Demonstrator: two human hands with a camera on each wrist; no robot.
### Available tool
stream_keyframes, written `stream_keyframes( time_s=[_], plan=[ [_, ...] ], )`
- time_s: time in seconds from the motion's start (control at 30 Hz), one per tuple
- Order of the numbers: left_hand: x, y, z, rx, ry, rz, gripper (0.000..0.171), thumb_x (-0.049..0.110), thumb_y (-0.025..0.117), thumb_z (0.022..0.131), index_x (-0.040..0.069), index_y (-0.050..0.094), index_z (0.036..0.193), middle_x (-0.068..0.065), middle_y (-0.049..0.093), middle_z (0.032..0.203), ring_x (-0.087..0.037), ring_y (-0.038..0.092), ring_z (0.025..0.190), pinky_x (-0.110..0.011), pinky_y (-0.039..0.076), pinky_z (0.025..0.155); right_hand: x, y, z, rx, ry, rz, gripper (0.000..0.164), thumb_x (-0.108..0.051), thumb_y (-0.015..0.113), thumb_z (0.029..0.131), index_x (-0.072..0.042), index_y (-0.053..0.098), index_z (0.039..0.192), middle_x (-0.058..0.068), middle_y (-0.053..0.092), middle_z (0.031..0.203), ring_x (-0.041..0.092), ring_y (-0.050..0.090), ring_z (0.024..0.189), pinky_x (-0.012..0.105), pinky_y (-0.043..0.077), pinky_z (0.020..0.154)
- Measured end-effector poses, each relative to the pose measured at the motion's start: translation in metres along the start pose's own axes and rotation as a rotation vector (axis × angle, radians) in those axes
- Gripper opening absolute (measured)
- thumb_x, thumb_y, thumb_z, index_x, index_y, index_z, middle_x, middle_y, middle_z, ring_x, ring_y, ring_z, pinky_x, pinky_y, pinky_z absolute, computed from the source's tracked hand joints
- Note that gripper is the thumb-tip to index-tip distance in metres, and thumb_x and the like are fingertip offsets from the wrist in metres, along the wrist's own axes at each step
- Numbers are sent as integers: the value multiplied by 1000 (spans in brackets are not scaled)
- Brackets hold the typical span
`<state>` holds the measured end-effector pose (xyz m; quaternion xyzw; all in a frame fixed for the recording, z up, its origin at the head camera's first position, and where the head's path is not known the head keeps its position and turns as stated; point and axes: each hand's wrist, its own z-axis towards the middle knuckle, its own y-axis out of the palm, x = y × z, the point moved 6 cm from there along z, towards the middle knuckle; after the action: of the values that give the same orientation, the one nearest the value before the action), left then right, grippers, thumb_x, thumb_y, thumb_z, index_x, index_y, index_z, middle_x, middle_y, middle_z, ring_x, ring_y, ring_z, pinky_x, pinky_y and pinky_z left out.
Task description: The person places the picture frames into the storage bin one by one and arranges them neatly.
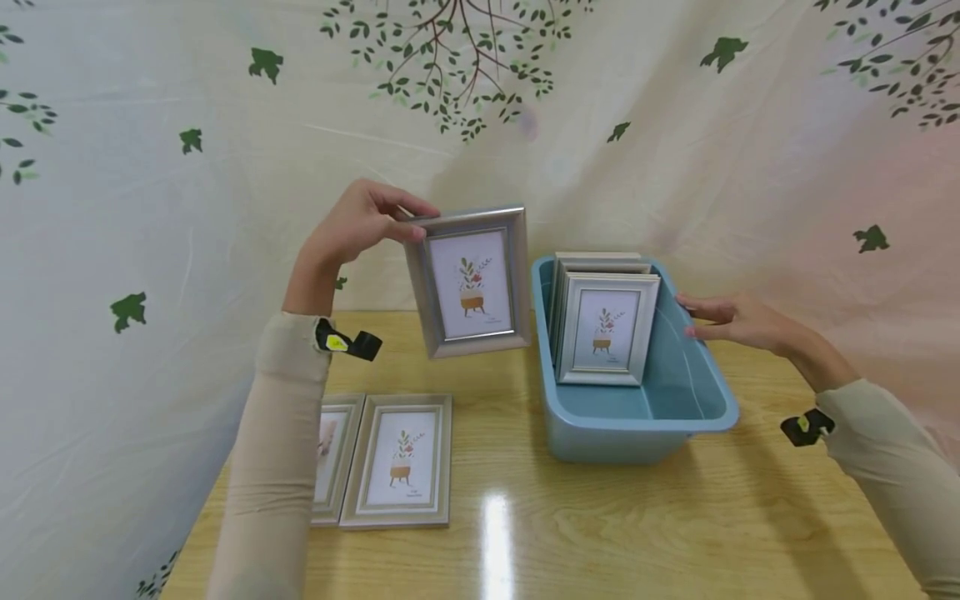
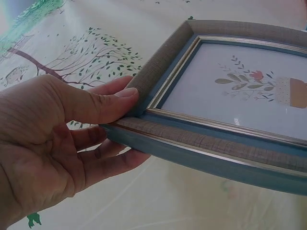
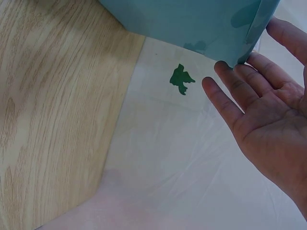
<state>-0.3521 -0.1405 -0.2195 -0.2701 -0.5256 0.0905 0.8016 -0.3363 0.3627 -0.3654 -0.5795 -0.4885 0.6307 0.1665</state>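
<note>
My left hand [image 1: 365, 218] holds a silver-grey picture frame [image 1: 474, 279] up by its top left corner, above the table. In the left wrist view the thumb [image 2: 125, 94] presses on the front of that corner, with other fingers behind and under it. The print inside shows a potted plant. Over at the blue plastic basin [image 1: 600, 442], my right hand [image 1: 738, 321] touches the right rim with fingers extended. Several picture frames [image 1: 609, 377] stand upright in the basin's left part, one behind another.
Two more frames lie face up side by side on the wooden table [image 1: 495, 467]: a plant-print frame [image 1: 396, 517] and another frame [image 1: 330, 511] partly hidden by my left sleeve [image 1: 273, 467]. A white cloth [image 1: 225, 242] with leaf prints hangs behind the table.
</note>
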Motion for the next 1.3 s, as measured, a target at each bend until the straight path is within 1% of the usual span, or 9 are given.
stream_keyframes(
  time_s=[0.17, 0.33, 0.57, 0.7, 0.83, 1.1, 1.2, 1.3],
  plan=[
    [8, -3, -1, 54, 21, -29, 24, -2, 76, 85, 1, 79, 109, 2, 78, 91, -11, 69, 73, -22, 55, 72, 0, 0, -1, 2, -3, 4, 74, -32, 67, 99, -3, 31, 158, 22, 32, 159, 54, 38, 141, 74, 38, 106],
    [15, -5, 0, 96, 49, -38, 23, 0, 76, 86, 2, 79, 109, 4, 77, 92, -10, 69, 74, -23, 51, 71, 0, 0, -1, 1, -5, 2, 75, -32, 66, 99, -3, 30, 158, 23, 32, 160, 55, 38, 141, 75, 37, 106],
    [26, -1, 3, 140, 110, -78, 22, -2, 77, 84, 0, 79, 107, 5, 78, 95, -11, 70, 76, -22, 52, 69, 1, 0, -1, 3, -8, 0, 74, -32, 67, 99, -4, 31, 158, 24, 33, 159, 56, 38, 140, 78, 35, 105],
    [31, 5, 6, 158, 160, -120, 21, -5, 77, 83, 1, 80, 103, 1, 79, 96, -14, 69, 77, -22, 55, 68, 1, 1, -2, 2, -14, 12, 74, -30, 66, 100, -4, 31, 158, 24, 34, 159, 56, 38, 141, 77, 35, 105],
    [34, 12, 11, 164, 193, -170, 20, -8, 77, 82, 1, 81, 100, -3, 79, 96, -13, 68, 76, -23, 56, 69, 1, 2, -2, -2, -16, 16, 73, -30, 66, 100, -4, 30, 158, 24, 34, 158, 56, 39, 140, 77, 36, 105],
    [40, 27, 22, 172, 227, -238, 21, -9, 78, 81, -8, 77, 102, -4, 79, 96, -10, 68, 72, -21, 55, 68, 0, 1, -1, -4, -5, 17, 74, -30, 66, 100, -5, 29, 159, 24, 34, 159, 55, 39, 140, 76, 37, 105],
    [42, 34, 25, 165, 231, -267, 21, -9, 78, 82, -7, 78, 102, -7, 79, 99, -11, 68, 73, -22, 55, 69, 1, 1, 0, -8, -6, 17, 74, -30, 66, 100, -5, 29, 159, 24, 33, 159, 56, 38, 141, 77, 36, 105],
    [44, 41, 29, 163, 231, -286, 20, -9, 78, 82, -4, 79, 101, -11, 79, 100, -11, 69, 73, -23, 56, 70, 3, 1, 1, -9, -1, 16, 74, -31, 66, 100, -6, 29, 159, 23, 33, 160, 55, 37, 142, 76, 36, 106]
  ],
)
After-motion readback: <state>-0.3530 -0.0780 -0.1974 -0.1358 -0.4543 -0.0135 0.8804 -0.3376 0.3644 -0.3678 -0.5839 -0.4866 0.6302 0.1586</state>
